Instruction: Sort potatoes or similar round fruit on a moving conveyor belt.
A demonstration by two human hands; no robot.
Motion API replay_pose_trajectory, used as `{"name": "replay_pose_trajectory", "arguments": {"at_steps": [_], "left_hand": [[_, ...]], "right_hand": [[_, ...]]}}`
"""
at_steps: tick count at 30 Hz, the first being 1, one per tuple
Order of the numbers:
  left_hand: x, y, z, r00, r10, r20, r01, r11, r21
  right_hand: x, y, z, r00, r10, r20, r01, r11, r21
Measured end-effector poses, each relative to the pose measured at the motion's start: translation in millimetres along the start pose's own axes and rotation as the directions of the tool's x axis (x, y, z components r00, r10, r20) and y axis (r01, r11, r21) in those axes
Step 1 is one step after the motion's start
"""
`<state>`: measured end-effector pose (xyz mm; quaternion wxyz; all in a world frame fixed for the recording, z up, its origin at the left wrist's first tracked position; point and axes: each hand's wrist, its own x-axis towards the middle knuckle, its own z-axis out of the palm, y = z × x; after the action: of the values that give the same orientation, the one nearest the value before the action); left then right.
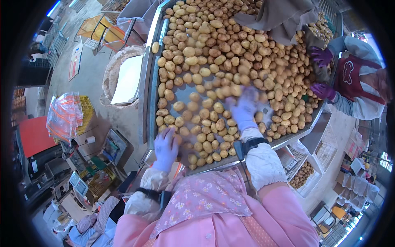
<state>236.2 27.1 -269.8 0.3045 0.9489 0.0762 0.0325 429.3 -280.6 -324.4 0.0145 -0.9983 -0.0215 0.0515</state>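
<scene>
Many yellow-brown potatoes (236,48) cover a metal-edged sorting table (153,92) before me. My left hand (165,149), in a lavender glove, is at the table's front left corner. Its fingertips lie against potatoes there; whether they grip one is hidden. My right hand (245,108), in a matching glove, reaches over the middle of the pile with its thumb apart from the fingers. Motion blurs this hand and several potatoes just beyond it, so I cannot tell if it holds any. Grey table surface (188,89) shows between the potatoes.
A co-worker's purple-gloved hands (322,89) are at the table's right side. Grey cloth (280,18) lies over the far potatoes. Left of the table stands a round tub (112,74) with a white board (127,80) on it. Crates with potatoes (302,176) sit at lower right.
</scene>
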Motion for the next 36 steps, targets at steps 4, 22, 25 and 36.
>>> {"name": "replay_pose_trajectory", "arguments": {"at_steps": [4,22,25,36], "left_hand": [[46.5,38.1,35.2,0.942,0.299,0.154,-0.302,0.953,-0.004],[-48.5,-14.4,13.8,0.989,-0.001,0.146,0.003,1.0,-0.017],[-48.8,-30.9,-0.7,0.999,0.008,0.042,-0.004,0.997,-0.079],[-29.8,69.8,42.7,0.67,0.626,0.4,-0.584,0.776,-0.237]], "right_hand": [[-55.0,-14.1,1.8,0.715,-0.699,-0.014,0.681,0.691,0.241],[-119.6,-4.6,-20.7,0.913,-0.316,-0.256,0.406,0.746,0.528],[-146.3,106.2,-91.0,0.909,0.415,0.038,-0.195,0.344,0.918],[-141.2,54.0,-5.4,0.979,-0.127,0.156,0.11,0.987,0.114]]}}
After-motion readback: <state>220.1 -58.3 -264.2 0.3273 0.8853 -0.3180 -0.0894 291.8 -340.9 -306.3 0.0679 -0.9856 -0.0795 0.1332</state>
